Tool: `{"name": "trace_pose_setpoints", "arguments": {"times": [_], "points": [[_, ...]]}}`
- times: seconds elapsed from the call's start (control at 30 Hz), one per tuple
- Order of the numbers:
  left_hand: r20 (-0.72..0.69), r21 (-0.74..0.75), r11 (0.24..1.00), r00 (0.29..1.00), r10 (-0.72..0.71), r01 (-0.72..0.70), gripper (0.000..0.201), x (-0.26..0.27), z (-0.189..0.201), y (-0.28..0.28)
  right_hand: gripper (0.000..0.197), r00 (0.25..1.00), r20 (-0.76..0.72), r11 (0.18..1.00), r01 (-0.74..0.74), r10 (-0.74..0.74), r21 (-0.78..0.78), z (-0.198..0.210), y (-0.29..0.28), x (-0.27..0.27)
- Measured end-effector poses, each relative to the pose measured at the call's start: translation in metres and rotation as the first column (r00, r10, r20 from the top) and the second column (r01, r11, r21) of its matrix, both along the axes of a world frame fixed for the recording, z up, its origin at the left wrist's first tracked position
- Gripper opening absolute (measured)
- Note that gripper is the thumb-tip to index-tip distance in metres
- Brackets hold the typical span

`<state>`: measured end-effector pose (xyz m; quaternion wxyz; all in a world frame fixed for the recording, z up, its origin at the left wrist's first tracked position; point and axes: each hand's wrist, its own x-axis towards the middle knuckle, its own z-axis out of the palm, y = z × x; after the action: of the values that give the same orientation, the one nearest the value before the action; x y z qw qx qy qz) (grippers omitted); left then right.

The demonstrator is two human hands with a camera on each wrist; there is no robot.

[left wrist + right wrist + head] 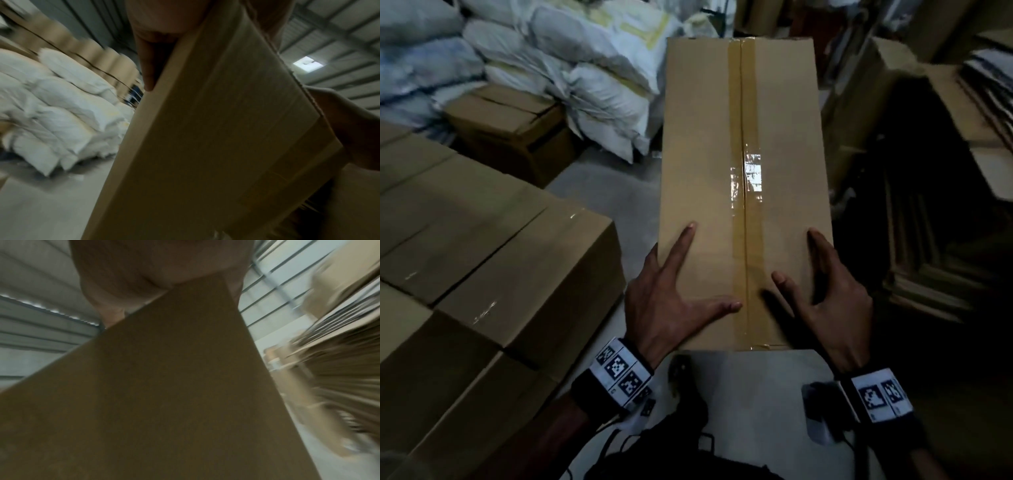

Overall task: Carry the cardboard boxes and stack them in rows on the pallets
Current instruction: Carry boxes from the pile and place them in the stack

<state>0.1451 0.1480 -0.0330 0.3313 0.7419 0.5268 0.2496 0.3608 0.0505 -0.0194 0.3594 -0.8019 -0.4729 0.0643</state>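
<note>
Left hand [667, 301] and right hand [828, 301]: both grasping taped cardboard box [743, 171] at its near end | contents hidden, sealed | stacked boxes [482, 246] at left | white sacks [585, 68] behind

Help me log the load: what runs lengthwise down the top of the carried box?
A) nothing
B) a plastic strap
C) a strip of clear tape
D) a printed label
C: glossy tape covers the centre seam of the box held between both hands, catching the light.

Head view looks down onto the box [743, 192]; both wrist views sit close under it – looking up (ceiling beyond)
</note>
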Motion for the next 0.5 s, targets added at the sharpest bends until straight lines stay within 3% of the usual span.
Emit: {"name": "trace_pose_setpoints", "arguments": {"times": [0.2, 0.5], "points": [[0.035, 0.008, 0.99, 0.989, 0.143, -0.143, 0.126, 0.067, 0.008, 0.157, 0.092, 0.99, 0.037, 0.99, -0.139, 0.139, -0.013, 0.019, 0.187, 0.079], [0.001, 0.084, 0.94, 0.943, 0.333, -0.332, 0.123, 0.108, 0.013, 0.362, 0.09, 0.929, 0.01, 0.928, -0.37, 0.37, 0.038, 0.007, 0.444, 0.138]]}}
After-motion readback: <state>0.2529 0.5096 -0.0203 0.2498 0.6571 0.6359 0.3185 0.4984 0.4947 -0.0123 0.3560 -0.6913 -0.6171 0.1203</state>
